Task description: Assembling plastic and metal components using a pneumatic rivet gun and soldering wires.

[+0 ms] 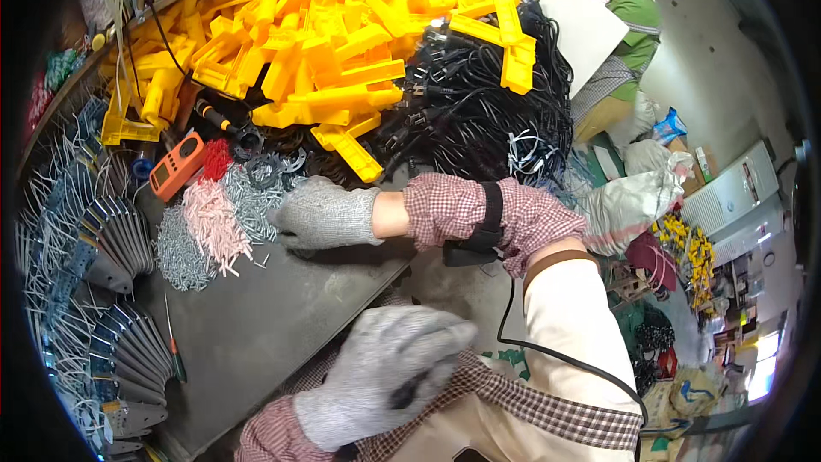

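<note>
My right hand (329, 216), in a grey knit glove, reaches in from the right over the dark table (282, 308). Its curled fingers are at the edge of a pile of small metal screws (253, 197); whatever they pinch is hidden. Beside that pile lie pale pink sleeves (214, 221), and another heap of silvery screws (182, 250). Nearer my body, my left hand (389, 368), gloved and slightly blurred, is closed above my lap, next to the table edge. I cannot make out anything in its fist.
Yellow plastic housings (325, 43) heap at the back beside black cables with plugs (487, 94). An orange meter (178, 166) stands behind the screws. Metal strips with white wires (111, 239) line the left; a screwdriver (174, 351) lies near them. A person in green (633, 26) is at far right.
</note>
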Tool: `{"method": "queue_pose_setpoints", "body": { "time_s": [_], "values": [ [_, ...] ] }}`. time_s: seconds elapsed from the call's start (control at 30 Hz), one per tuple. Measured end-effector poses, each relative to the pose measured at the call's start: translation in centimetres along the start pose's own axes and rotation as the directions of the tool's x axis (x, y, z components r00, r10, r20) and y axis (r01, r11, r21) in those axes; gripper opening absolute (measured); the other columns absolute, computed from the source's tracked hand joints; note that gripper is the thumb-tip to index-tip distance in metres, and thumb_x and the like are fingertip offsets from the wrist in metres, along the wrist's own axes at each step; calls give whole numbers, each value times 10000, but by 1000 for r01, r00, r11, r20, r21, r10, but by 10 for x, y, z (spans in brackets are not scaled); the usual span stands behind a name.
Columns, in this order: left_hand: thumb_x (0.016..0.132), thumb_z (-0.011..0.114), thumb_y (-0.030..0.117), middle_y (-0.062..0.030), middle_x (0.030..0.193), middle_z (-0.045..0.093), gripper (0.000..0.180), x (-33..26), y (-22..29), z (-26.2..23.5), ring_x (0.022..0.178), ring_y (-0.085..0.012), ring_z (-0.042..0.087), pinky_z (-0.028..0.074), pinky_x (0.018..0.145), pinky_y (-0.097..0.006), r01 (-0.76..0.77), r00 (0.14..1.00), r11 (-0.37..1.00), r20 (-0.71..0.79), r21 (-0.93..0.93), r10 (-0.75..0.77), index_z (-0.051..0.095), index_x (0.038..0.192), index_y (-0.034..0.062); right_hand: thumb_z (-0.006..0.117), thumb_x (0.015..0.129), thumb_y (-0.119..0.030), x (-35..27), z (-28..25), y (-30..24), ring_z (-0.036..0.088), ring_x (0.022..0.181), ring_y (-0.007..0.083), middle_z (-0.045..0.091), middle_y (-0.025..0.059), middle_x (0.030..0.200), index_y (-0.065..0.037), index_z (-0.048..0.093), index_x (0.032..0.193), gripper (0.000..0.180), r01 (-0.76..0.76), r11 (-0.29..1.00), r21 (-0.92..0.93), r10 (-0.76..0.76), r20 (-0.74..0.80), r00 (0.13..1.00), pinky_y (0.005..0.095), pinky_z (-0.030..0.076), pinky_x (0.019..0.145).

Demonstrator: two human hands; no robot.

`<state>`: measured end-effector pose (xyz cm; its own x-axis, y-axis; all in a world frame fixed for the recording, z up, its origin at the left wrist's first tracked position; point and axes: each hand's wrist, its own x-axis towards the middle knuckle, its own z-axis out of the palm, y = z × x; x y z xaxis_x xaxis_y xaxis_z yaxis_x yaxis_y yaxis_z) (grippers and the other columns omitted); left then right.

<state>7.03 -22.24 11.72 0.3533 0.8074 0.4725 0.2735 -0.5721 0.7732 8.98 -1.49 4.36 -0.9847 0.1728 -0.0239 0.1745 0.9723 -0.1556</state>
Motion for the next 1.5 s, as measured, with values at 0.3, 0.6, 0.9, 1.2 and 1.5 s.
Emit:
{"method": "queue_pose_setpoints", "body": {
  "time_s": [0.3, 0.6, 0.9, 1.2, 1.5],
  "values": [
    [819, 656, 149, -153, 1178, 585, 492, 6, -24, 81, 1149, -343, 534, 390, 1018, -498, -5, 995, 989, 97, -147, 19, 539, 1293, 85, 607, 927, -343, 10, 8, 0, 655, 687, 412, 628, 213, 709, -39, 567, 899, 309, 107, 994, 23, -106, -54, 993, 523, 515, 629],
    [785, 694, 191, -143, 975, 629, 347, 46, -5, 18, 965, -353, 605, 453, 850, -464, -215, 972, 963, -128, -162, 195, 592, 1084, 48, 591, 981, -307, 3, -57, -59, 640, 1015, 376, 659, 194, 1071, -76, 615, 1221, 334, 291, 866, 407, -393, 193, 899, 412, 519, 876],
    [843, 700, 191, -158, 1060, 661, 387, -102, 15, -82, 1013, -359, 651, 514, 888, -461, -123, 834, 982, -521, 145, 181, 632, 1181, 16, 624, 973, -198, -15, 12, -115, 656, 1044, 227, 706, 106, 1092, -37, 659, 1189, 272, -197, 386, 901, -21, 222, 975, 351, 502, 927],
    [864, 667, 7, -93, 1170, 658, 320, -240, 51, -128, 1124, -285, 597, 433, 995, -411, 849, 528, -233, -782, 475, 330, 703, 1168, 101, 603, 961, -183, 3, 72, -124, 694, 841, 301, 712, 132, 954, -53, 696, 1052, 184, 310, 735, 603, -251, -182, 951, 395, 553, 748],
    [790, 681, 112, -38, 820, 568, 429, -131, -46, -45, 659, -233, 574, 482, 639, -356, 779, 627, 214, -734, 590, -260, 679, 1216, 156, 510, 1024, -139, -6, 32, -81, 580, 682, 97, 653, 76, 913, 6, 602, 1164, 222, 134, 124, 983, 504, -179, 845, 238, 496, 606]
  ]
}}
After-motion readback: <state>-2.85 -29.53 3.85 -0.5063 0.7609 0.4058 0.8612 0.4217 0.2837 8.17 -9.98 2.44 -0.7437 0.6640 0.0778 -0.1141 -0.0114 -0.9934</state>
